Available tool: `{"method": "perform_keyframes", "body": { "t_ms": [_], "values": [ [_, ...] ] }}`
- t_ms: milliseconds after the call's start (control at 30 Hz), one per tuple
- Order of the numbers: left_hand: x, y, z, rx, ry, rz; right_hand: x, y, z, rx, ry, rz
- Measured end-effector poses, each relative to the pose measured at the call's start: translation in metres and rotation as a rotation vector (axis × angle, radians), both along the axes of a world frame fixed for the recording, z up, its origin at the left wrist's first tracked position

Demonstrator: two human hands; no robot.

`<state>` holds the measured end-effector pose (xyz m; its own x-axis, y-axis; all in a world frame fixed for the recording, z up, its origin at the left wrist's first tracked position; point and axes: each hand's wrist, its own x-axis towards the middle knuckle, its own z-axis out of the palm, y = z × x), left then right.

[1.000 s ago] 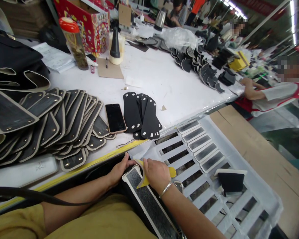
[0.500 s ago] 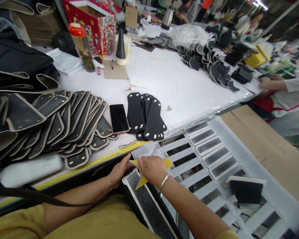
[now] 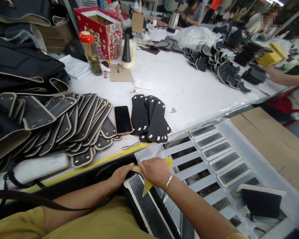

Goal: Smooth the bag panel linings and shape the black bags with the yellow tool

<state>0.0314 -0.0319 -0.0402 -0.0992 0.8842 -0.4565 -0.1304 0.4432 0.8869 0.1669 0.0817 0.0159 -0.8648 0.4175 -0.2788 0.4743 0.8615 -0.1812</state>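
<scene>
In my right hand [image 3: 156,171] is a yellow scraper [image 3: 148,188], a flat, bent piece with a pale edge. My fingers are closed on it, and its pointed lower corner meets a long grey panel [image 3: 147,207] with a white border. This panel lies lengthwise on a black bag piece [image 3: 134,202] in front of my body. My left hand [image 3: 120,177] is closed at the far left corner of the bag piece, thumb on top near the scraper; its other fingertips are hidden.
Grey pale-edged panels [image 3: 74,124] pile up at the left, beside a phone [image 3: 123,119] and black strips [image 3: 157,122]. A slatted white rack [image 3: 189,154] on the right carries bordered panels [image 3: 216,140] and a black piece [image 3: 261,200]. Cardboard [image 3: 271,142] lies beyond. A co-worker's arm [image 3: 284,79] reaches in.
The whole view has shifted slightly, so things appear farther right and lower. The scraper stays in my right hand at the panel. The co-worker's hand has moved up towards the yellow box.
</scene>
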Motion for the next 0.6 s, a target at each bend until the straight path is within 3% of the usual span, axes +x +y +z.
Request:
{"method": "perform_keyframes", "body": {
  "t_ms": [133,400,600],
  "values": [
    [-0.003,0.004,0.006,0.075,-0.076,-0.092,0.006,-0.003,0.000,-0.023,-0.005,-0.014],
    [-0.008,0.010,0.002,0.158,-0.123,-0.288,0.022,-0.025,0.000,-0.028,-0.053,-0.147],
    [-0.014,0.011,0.006,0.095,-0.206,-0.386,0.029,-0.042,0.012,-0.036,-0.137,-0.247]
  ]
}}
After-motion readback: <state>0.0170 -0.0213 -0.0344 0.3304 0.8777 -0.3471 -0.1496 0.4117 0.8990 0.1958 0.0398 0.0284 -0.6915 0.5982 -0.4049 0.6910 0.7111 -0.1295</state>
